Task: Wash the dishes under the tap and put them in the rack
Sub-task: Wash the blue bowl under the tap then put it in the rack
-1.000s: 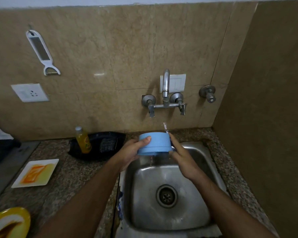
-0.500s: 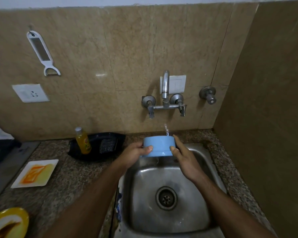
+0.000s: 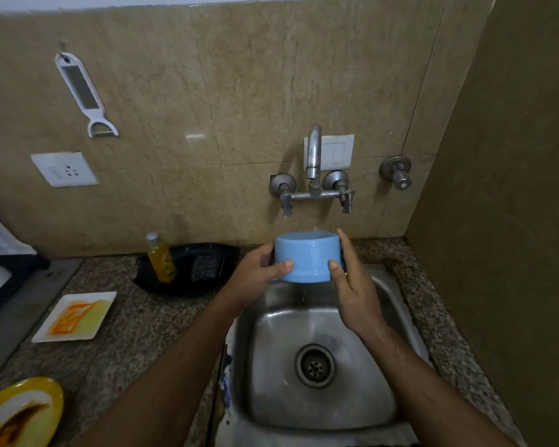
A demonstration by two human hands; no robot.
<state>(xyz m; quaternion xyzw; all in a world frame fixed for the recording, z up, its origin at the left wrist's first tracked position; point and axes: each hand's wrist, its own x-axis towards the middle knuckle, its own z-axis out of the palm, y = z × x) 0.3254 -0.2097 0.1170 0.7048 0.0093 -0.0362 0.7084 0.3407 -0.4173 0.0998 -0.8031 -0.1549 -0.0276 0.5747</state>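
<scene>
Speckled granite surface (image 3: 149, 321) still carries a stained white square plate (image 3: 75, 316) and a dirty yellow plate (image 3: 20, 411). Left hand (image 3: 255, 277) and right hand (image 3: 352, 285) grip a round blue plastic bowl (image 3: 307, 258) under the steel tap (image 3: 313, 153), fingers curled round its sides; rinsing seems underway, no rack visible.

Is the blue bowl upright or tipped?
Roughly upright: the round blue plastic bowl shows its side wall, rim on top, left hand and right hand gripping its sides.

Round pale-blue plastic bowl (image 3: 307, 258): smooth, faint sheen. Square stainless-steel sink basin (image 3: 317, 395): brushed, wet gloss. Chrome wall-mounted tap (image 3: 313, 156): dull metal. Speckled grey-brown granite counter (image 3: 136, 330): polished stone. Beige wall tiles (image 3: 255, 75): glossy. Square white plate with orange smears (image 3: 75, 317): glazed-looking. White plastic grater-peeler (image 3: 84, 91): matt
</scene>
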